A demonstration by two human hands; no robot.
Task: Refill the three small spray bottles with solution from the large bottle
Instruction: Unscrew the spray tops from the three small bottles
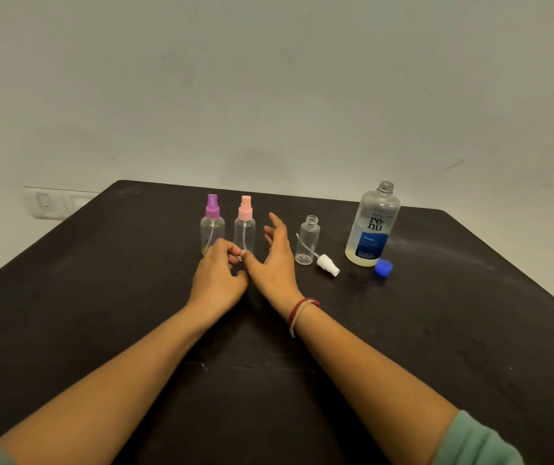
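Observation:
Three small clear spray bottles stand in a row on the black table (436, 330). The purple-topped bottle (212, 224) is at the left and the pink-topped bottle (245, 226) beside it. The third small bottle (307, 241) stands uncapped, with its white spray head (326, 263) and tube lying next to it. The large bottle (372, 226) stands open at the right, its blue cap (384, 267) on the table in front. My left hand (217, 280) rests curled just before the purple and pink bottles. My right hand (277, 260) is spread, holding nothing, right of the pink bottle.
A plain wall rises behind the table's far edge. A white wall socket (51, 204) shows at the far left. Bands (299, 313) circle my right wrist.

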